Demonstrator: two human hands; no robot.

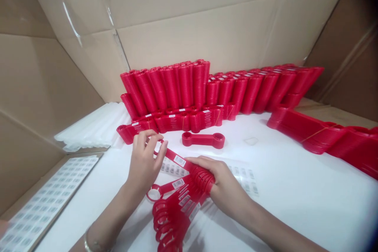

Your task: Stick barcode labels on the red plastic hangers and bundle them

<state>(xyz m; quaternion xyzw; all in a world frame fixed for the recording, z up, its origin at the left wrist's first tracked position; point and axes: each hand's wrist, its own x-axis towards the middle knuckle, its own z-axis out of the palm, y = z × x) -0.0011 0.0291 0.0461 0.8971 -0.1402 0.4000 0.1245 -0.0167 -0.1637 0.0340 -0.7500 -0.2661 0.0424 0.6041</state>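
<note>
My left hand is closed at the ring end of the topmost red ring-ended plastic strip, its thumb and fingers around the ring. A white barcode label sits on that strip. My right hand grips the other end of a fanned stack of red ring-ended strips, with labels showing on several of them. Under the fan, partly hidden, lies a sheet of barcode labels. Just beyond my hands a small red stack rests on the white table.
Tall red stacks and more labelled stacks stand along the cardboard wall. Banded bundles lie at the right. White plastic sleeves and a board of label sheets are at the left. A rubber band lies behind.
</note>
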